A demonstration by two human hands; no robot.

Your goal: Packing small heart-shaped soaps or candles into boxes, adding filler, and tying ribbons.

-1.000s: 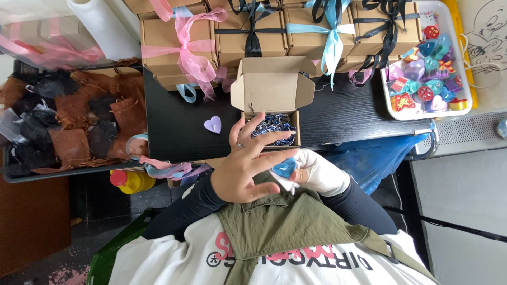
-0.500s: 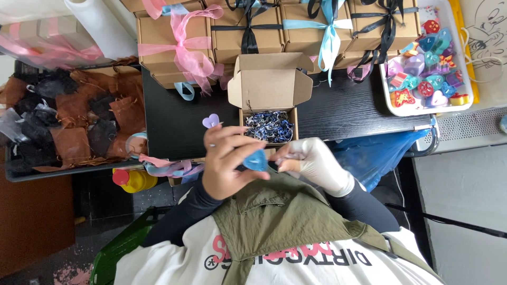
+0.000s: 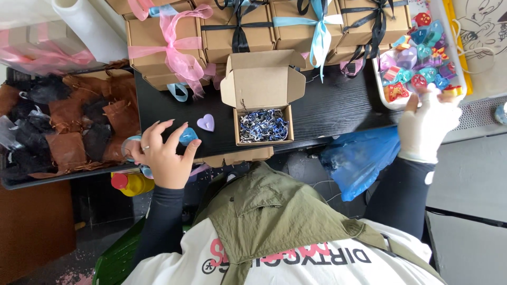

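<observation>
Though open, box (image 3: 263, 100) w/ shreds (image 3: 263, 125)

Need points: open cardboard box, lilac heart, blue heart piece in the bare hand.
open cardboard box (image 3: 262, 79), head view, on its raised lid flap.
lilac heart (image 3: 205, 123), head view, on the middle of its top face.
blue heart piece (image 3: 187, 135), head view, on the part showing between the fingers.

Gift-packing workshop — ribboned kraft boxes (image 3: 240, 31), tray of trinkets (image 3: 417, 58).

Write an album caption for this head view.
Left hand holds a blue heart by an open box; gloved right hand reaches into the tray of coloured pieces.
</observation>
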